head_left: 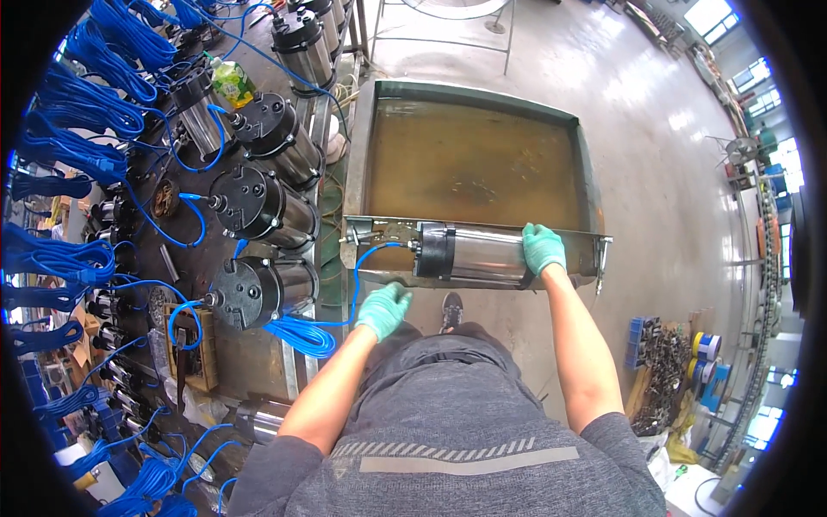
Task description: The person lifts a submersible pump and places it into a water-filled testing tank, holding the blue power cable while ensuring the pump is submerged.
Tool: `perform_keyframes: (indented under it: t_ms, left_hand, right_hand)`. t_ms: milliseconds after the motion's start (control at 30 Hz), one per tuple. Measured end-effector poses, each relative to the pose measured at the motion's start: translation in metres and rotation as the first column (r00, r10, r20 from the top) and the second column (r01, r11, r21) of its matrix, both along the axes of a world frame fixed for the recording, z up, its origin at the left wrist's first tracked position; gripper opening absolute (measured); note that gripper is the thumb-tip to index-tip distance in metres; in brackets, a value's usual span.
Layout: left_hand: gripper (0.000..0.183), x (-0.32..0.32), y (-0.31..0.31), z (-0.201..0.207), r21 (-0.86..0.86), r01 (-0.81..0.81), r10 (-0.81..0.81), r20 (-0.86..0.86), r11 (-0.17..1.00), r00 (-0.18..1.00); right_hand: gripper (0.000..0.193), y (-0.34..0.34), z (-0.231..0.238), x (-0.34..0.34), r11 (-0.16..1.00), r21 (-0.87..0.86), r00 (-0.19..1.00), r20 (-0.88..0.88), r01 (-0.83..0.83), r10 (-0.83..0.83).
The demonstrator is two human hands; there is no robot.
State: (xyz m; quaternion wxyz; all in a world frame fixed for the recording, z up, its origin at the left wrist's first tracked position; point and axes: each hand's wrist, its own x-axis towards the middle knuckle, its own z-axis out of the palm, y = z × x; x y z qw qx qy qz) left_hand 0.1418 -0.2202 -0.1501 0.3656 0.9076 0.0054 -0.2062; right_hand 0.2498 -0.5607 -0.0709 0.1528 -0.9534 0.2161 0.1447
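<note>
Nearest us, to the left of the near end of the rectangular grey metal tank (587,168), a loose coil of bright blue cable (301,336) hangs beside the upright pumps. Our left hand (384,310), in a pale green glove, is just short of the tank's near wall, apart from the pump there; its fingers are loosely bent close to the cable, and we cannot tell whether they hold it. Along the tank's near end lies the thing we are working on, a silver steel cylindrical pump with black end parts (487,254), on its side, its cabled end toward the tank's left. Our right hand (544,250), in a matching glove, touches the pump's other end, fingers curved over its far side; how firmly they close, we cannot tell. We judge the step in hand to be positioning or steadying the pump at the tank. The next move seems to call for keeping the right hand on that smooth end, bringing the left to the cabled end if the pump is to be shifted, and leaving the cable slack. Farther off, murky brown water (474,155) fills the tank's main part, and beyond its far wall a thin metal frame (442,39) stands on the floor.
</note>
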Motion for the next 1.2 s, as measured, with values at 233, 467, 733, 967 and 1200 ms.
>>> perform_keyframes:
  t_ms: [233,467,733,967,1200]
  left_hand:
    - [0.031,0.015,-0.025,0.016,0.028,-0.041,0.042,-0.011,0.999,0.999]
    - [0.067,0.045,-0.038,0.025,-0.268,-0.143,0.216,0.268,0.953,0.939]
    - [0.088,0.03,-0.079,0.025,-0.373,-0.341,0.429,0.183,0.863,0.884]
    - [0.074,0.025,-0.082,0.007,-0.38,-0.342,0.441,0.21,0.859,0.873]
    - [0.079,0.022,-0.081,0.018,-0.402,-0.386,0.478,0.156,0.83,0.865]
  right_hand:
    - [0.059,0.003,0.001,0.0,0.998,0.002,0.997,-0.024,0.069,-0.069]
    - [0.07,-0.002,0.006,0.002,0.997,0.003,0.993,-0.089,0.076,-0.075]
    - [0.056,-0.026,-0.013,-0.076,0.766,0.643,0.946,0.257,-0.015,-0.197]
    - [0.065,-0.028,-0.023,-0.095,0.875,0.445,0.962,0.259,-0.192,0.08]
    - [0.053,-0.096,-0.035,-0.105,0.915,0.354,0.855,0.519,-0.193,-0.02]
